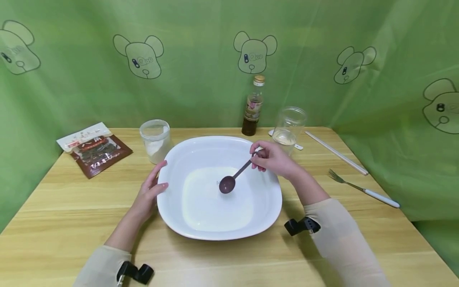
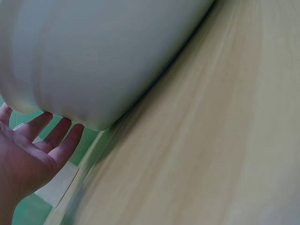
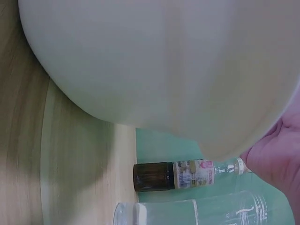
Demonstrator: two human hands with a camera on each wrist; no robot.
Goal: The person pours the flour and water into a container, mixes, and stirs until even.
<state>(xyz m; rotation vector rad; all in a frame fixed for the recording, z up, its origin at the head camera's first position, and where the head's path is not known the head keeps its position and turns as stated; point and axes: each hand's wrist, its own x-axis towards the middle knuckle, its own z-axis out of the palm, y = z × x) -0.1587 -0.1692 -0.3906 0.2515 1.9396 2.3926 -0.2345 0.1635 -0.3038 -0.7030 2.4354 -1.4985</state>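
Observation:
A white basin (image 1: 218, 223) with rounded corners stands mid-table; a little liquid may lie in it, though I cannot tell. My left hand (image 1: 148, 193) holds its left rim, thumb over the edge; in the left wrist view the fingers (image 2: 63, 136) reach up beneath that rim. Over the basin's right side, my right hand (image 1: 270, 157) pinches the handle end of a dark brown measuring spoon (image 1: 227, 185). Its bowl hangs over the basin's middle, tilted down to the left. The right wrist view shows only part of that hand (image 3: 279, 150), with the spoon hidden.
Behind the basin stand a jar of white powder (image 1: 156, 143), a sauce bottle (image 1: 252, 107) and a clear jar with liquid (image 1: 288, 131). A brown packet (image 1: 97, 149) lies left. Chopsticks (image 1: 337, 152), a fork (image 1: 363, 189) and a white spoon (image 1: 298, 147) lie right.

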